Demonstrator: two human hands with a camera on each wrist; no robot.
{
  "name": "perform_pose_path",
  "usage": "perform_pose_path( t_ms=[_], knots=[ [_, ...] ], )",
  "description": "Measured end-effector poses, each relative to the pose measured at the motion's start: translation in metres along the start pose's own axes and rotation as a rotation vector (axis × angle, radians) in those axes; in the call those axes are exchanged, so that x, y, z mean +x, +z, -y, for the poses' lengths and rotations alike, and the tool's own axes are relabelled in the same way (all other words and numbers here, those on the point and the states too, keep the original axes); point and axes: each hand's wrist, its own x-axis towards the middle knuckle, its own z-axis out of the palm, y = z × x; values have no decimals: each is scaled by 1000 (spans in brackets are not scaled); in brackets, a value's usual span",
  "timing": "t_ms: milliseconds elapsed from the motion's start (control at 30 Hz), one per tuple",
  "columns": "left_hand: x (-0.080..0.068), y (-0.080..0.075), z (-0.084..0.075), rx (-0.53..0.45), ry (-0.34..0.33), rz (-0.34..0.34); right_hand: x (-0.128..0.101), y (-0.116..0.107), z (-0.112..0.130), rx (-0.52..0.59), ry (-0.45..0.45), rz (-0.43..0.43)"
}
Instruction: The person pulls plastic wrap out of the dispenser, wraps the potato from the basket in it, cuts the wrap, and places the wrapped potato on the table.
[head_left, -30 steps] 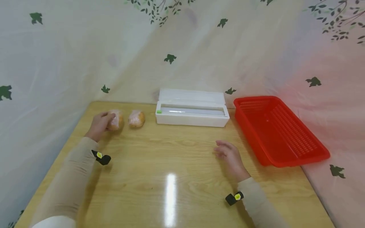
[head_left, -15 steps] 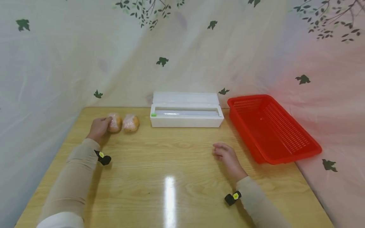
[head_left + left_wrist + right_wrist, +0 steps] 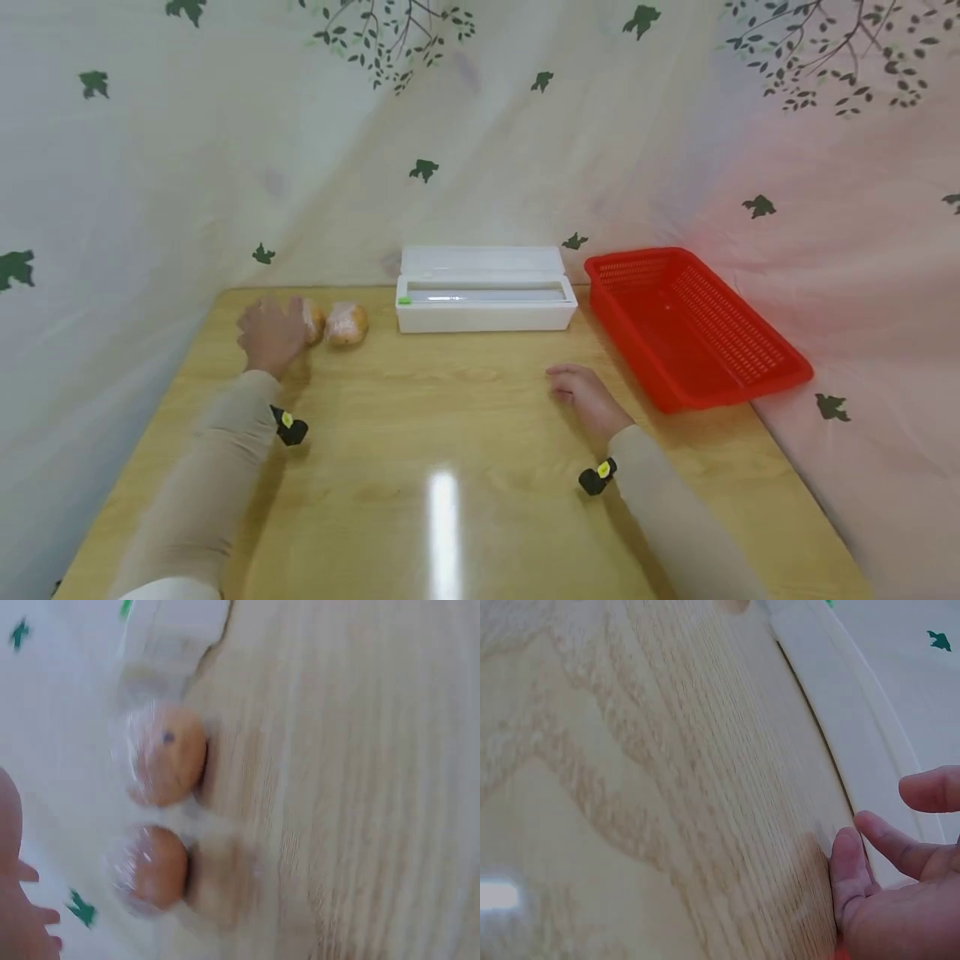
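Two round, yellow-brown potatoes, wrapped in clear film, lie side by side at the table's back left. My left hand (image 3: 272, 333), its fingers spread, overlaps the left wrapped potato (image 3: 313, 323) in the head view. In the left wrist view that potato (image 3: 154, 868) shows apart from the fingers (image 3: 19, 900), with nothing held. The right wrapped potato (image 3: 347, 324) carries a small dark spot in the left wrist view. Over the table's right half, my right hand (image 3: 587, 398) hangs with loosely bent fingers and holds nothing.
A white cling film box (image 3: 486, 317) with its lid raised stands at the back middle, a roll inside. The red plastic basket (image 3: 697, 333) stands to its right, near the table's right edge. A leaf-printed cloth (image 3: 337, 167) hangs behind the wooden table (image 3: 390, 467).
The left wrapped potato was moved right, up beside the other one. My left hand has let go of it and spread its fingers. The head view has shifted slightly.
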Motion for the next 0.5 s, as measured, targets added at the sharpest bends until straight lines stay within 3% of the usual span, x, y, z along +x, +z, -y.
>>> perform_pose_path(
  t_ms=[100,233,367,500],
  knots=[
    [-2,11,-32,112,177,-7,16,-11,8,6,-2,-17],
    [0,28,-61,248,371,66,32,-20,13,72,17,-50],
    [2,43,-70,396,467,150,40,-23,15,104,46,-57],
    [0,48,-75,471,503,277,46,-24,15,4,56,-26]
  ],
)
